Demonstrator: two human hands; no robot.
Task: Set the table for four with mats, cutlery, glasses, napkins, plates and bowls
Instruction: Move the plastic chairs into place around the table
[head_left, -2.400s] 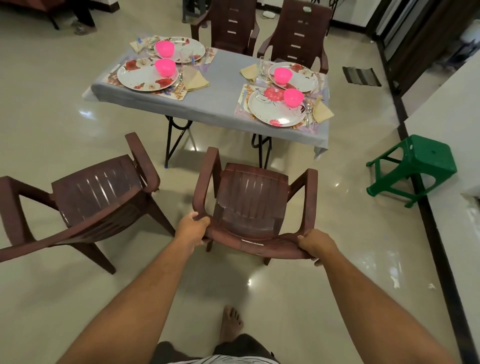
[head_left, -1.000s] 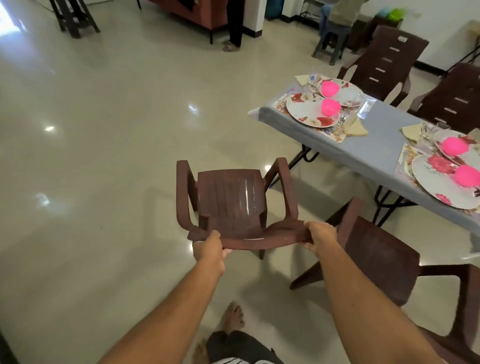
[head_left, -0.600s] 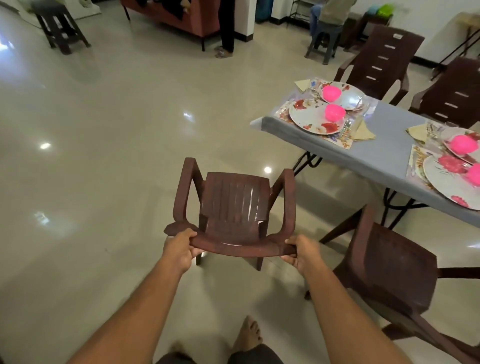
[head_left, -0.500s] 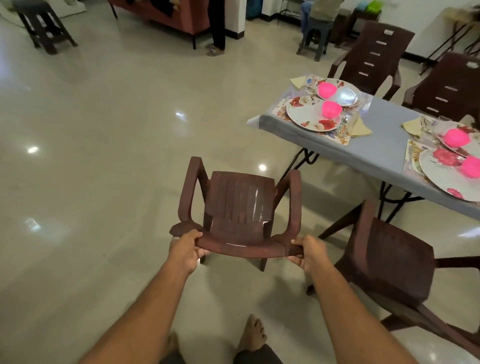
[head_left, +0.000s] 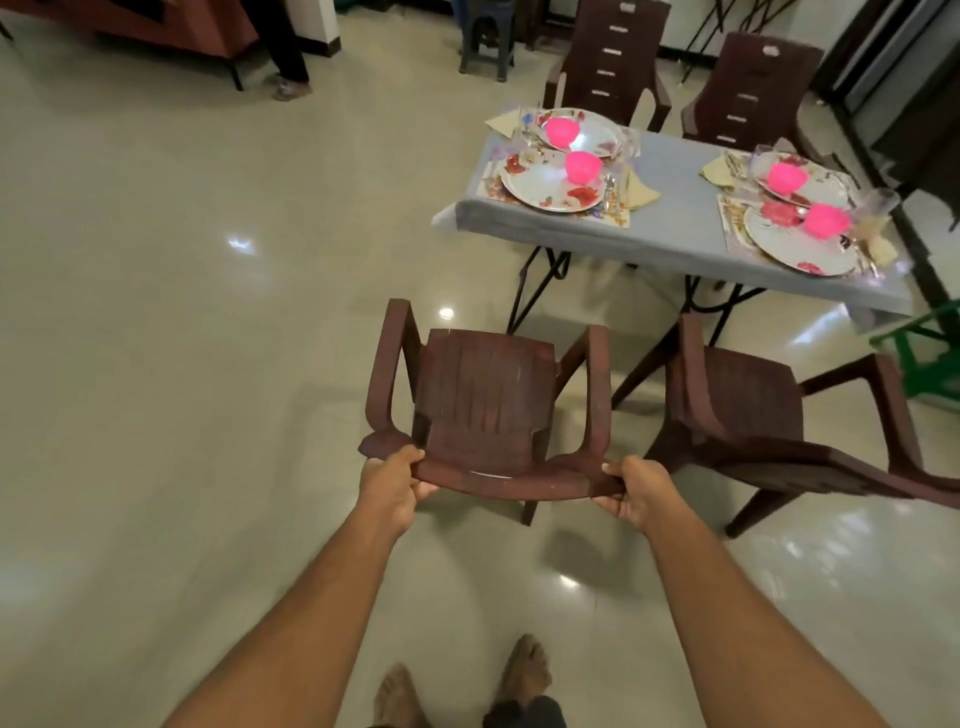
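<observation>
Chair (head_left: 488, 405) seat toward table (head_left: 675, 228), seemingly.

Both arms outstretched, left hand (head_left: 390, 486) and right hand (head_left: 638, 491) tightly curled.

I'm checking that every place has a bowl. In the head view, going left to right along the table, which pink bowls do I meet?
Bowl on the far left plate → bowl on the near left plate → bowl on the far right plate → bowl on the near right plate. All four sit on the gray table.
</observation>
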